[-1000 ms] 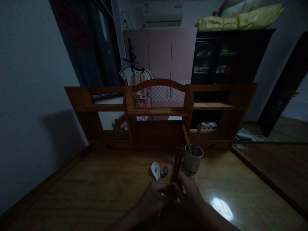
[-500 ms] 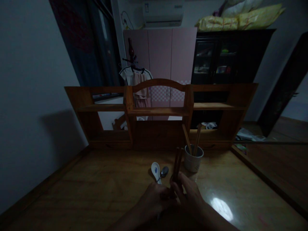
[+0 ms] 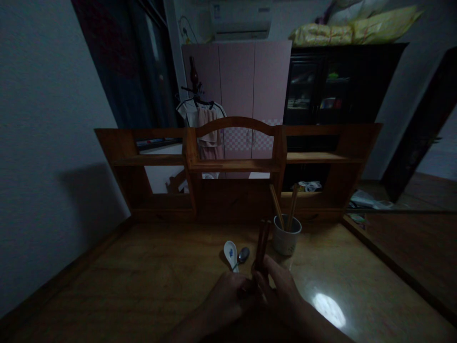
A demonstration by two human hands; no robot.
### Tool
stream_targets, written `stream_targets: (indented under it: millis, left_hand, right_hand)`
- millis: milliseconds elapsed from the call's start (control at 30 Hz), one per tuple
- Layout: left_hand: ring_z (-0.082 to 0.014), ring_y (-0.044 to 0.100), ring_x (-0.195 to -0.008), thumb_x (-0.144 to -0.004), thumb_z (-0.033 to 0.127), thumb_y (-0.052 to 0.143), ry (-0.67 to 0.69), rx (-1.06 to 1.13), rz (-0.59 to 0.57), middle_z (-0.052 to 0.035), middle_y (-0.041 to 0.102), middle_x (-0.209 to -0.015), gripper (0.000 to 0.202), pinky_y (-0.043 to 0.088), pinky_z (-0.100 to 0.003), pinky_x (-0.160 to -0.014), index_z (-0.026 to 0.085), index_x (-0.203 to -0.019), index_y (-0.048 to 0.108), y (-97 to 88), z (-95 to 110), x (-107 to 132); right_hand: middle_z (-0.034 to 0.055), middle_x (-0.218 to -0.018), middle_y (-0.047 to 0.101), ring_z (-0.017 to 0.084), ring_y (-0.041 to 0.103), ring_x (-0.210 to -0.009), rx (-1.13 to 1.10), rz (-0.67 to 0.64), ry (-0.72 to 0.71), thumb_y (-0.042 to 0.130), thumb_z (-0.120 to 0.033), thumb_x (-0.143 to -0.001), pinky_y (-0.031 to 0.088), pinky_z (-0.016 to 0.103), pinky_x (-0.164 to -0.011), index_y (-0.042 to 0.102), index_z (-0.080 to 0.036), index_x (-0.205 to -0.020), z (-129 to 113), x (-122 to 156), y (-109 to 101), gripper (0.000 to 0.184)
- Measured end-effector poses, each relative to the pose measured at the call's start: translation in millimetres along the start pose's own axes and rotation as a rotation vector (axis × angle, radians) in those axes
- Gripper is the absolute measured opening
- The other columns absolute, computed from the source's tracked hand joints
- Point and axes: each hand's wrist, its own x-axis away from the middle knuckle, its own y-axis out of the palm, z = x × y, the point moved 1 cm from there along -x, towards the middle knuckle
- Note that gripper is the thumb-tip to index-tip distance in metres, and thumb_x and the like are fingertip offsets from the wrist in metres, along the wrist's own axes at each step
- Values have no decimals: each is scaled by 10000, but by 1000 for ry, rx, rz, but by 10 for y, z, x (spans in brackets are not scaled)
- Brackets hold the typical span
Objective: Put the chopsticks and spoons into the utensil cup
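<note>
Dark brown chopsticks [image 3: 263,243] point up and away from my two hands, near the front of the wooden desk. My right hand [image 3: 282,286] is closed around them, thumb and fingers wrapped at their middle. Against it, my left hand [image 3: 230,295] is closed at their lower part; its fingertips are partly hidden in the dim light. Just beyond my left hand lie a white soup spoon [image 3: 230,250] with a blue mark and a metal spoon [image 3: 243,255], whose handle crosses the white one. A light-coloured cup [image 3: 285,243] with lighter wooden chopsticks [image 3: 292,209] leaning in it stands beyond my right hand.
A wooden shelf unit [image 3: 233,166] runs along the back of the desk [image 3: 160,267]. A wall [image 3: 53,190] bounds the left side, and a raised edge [image 3: 396,267] runs along the right. Bright glare [image 3: 328,309] lies on the desktop at right.
The chopsticks in my hands have shifted very slightly, their upper ends now a little lower and to the left. My hands stay almost in place, and the spoons and cup rest as before.
</note>
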Motion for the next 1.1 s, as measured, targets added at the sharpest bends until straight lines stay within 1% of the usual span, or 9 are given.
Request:
stream_targets:
  millis: [167,400,533,700,933,1100]
  left_hand:
    - [-158,633,-656,-833,308,621,11,-103,21,-47,714,-759,181,449,-208,-629,164,-847,730,8,-42,0]
    - [-144,618,-623,-828,324,625,30,-234,61,-32,703,-737,168,422,-204,-596,186,-798,715,15,-100,19]
    - [-143,626,-619,-828,314,628,30,-286,60,-31,699,-728,162,410,-205,-595,179,-793,709,23,-121,15]
    - [-149,637,-634,-831,304,630,36,-308,48,-30,706,-735,148,406,-205,-590,180,-802,705,16,-98,8]
    - [-138,635,-612,-866,327,600,50,-269,76,-34,701,-706,214,404,-205,-597,172,-757,700,2,-88,22]
    - [-134,636,-622,-842,264,630,45,-277,76,-22,702,-714,143,398,-203,-595,173,-754,696,3,-105,28]
  right_hand:
    - [13,-745,563,139,533,-622,2,-12,-1,450,-215,-939,417,235,-573,484,-208,-877,-3,-1,-5,70]
    - [14,-742,568,140,541,-617,5,-3,2,446,-209,-938,406,234,-565,478,-210,-865,-12,-14,-11,80]
    - [20,-767,575,142,549,-637,-20,-6,11,444,-224,-948,410,236,-572,476,-210,-884,-6,-10,-4,73]
    - [15,-753,565,143,541,-625,-39,-20,20,439,-234,-952,408,240,-568,472,-209,-885,-16,-10,-14,78]
    - [10,-746,568,141,539,-614,-46,-28,46,439,-233,-945,402,239,-562,481,-207,-882,-19,-23,-12,79]
    - [15,-743,562,146,535,-626,-22,-21,43,441,-257,-952,399,244,-570,475,-207,-850,6,-17,5,118]
